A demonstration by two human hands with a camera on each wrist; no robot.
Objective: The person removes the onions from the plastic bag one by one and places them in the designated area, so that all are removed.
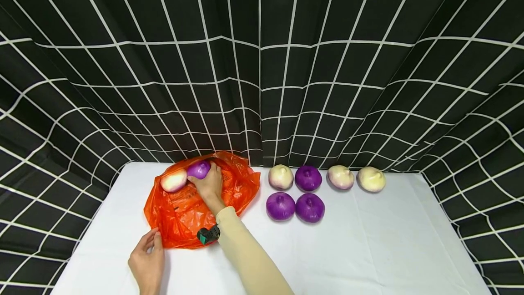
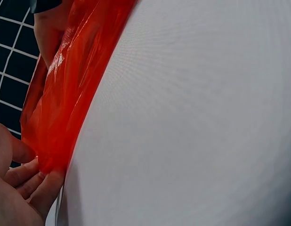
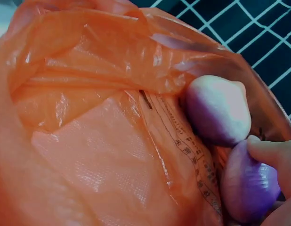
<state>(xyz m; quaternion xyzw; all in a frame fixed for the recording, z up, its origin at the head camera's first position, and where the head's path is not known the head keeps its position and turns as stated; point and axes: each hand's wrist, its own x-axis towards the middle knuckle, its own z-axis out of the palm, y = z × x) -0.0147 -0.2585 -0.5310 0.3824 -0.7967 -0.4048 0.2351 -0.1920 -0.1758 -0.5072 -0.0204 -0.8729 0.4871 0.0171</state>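
An orange-red plastic bag (image 1: 184, 222) lies spread with its mouth open at the left of the table. My right hand (image 1: 209, 185) reaches into it and grips a purple onion (image 1: 199, 170). The right wrist view shows the thumb across this purple onion (image 3: 249, 183), which sits against a white-and-purple onion (image 3: 218, 110) inside the bag. My left hand (image 1: 147, 258) is at the bag's near left corner. In the left wrist view, the left hand (image 2: 18, 188) pinches the bag's edge between thumb and fingers.
Right of the bag, a back row has a pale onion (image 1: 280, 177), a purple onion (image 1: 308, 178) and two more pale onions (image 1: 340, 177). Two purple onions (image 1: 280, 206) sit in front. A black gridded cloth (image 1: 262, 81) walls the white table (image 1: 389, 249) at back and sides.
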